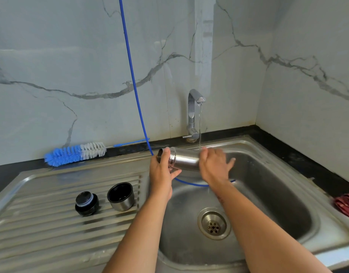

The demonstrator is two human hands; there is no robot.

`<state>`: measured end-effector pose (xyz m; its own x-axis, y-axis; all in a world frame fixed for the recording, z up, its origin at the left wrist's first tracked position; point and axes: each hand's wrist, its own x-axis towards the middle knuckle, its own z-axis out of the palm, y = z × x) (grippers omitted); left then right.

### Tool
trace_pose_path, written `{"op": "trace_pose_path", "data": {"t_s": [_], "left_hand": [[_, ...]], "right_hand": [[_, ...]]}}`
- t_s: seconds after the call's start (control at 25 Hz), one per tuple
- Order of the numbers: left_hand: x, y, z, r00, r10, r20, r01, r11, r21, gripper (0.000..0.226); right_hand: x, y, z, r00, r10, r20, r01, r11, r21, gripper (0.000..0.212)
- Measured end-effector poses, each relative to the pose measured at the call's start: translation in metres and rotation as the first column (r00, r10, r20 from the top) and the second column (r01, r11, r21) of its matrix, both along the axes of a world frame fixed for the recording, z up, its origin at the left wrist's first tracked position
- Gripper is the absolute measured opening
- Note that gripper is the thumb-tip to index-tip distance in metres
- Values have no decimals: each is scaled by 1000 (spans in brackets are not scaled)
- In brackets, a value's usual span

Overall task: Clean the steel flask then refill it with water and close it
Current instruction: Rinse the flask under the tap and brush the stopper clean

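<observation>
The steel flask [184, 159] lies on its side in the air over the sink basin [268, 196], its open mouth pointing left. My left hand [162, 170] grips it around the neck. My right hand [214, 167] lies over its body with fingers spread and slightly blurred. A thin stream of water runs from the tap [194, 113] and lands near the flask's middle. On the ribbed drainboard [41, 223] stand the black stopper [87, 203] and the steel cup lid [121, 197], mouth up.
A blue and white bottle brush [75, 153] lies on the dark counter behind the drainboard. A blue hose [130, 66] hangs from above and curves into the basin under my hands. A red cloth [346, 204] sits at the right edge. The drain [214, 225] is below my arms.
</observation>
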<state>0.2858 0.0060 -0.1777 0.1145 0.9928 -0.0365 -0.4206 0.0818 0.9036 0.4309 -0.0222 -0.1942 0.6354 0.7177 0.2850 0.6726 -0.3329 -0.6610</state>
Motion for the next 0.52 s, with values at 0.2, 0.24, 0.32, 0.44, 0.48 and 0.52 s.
{"op": "trace_pose_path", "data": {"t_s": [0.2, 0.24, 0.32, 0.44, 0.48, 0.52], "left_hand": [[2, -2, -1, 1000, -3, 4, 3, 999, 47, 26], [-1, 0, -1, 1000, 17, 10, -18, 999, 52, 26], [-7, 4, -1, 999, 53, 9, -54, 997, 53, 25], [-7, 2, 0, 999, 39, 2, -39, 997, 61, 21], [-4, 0, 0, 1000, 29, -2, -29, 998, 63, 20], [-1, -1, 0, 1000, 17, -6, -16, 998, 65, 20]], "right_hand": [[-25, -3, 18, 867, 348, 358, -425, 890, 163, 43], [-14, -5, 13, 871, 344, 350, -417, 895, 157, 41], [9, -9, 4, 956, 205, 208, -219, 975, 46, 43], [21, -8, 1, 1000, -12, -8, 11, 988, -156, 55], [15, -4, 4, 1000, -5, 24, 9, 990, -143, 56], [5, -2, 10, 995, 42, 93, -33, 995, -96, 55]]}}
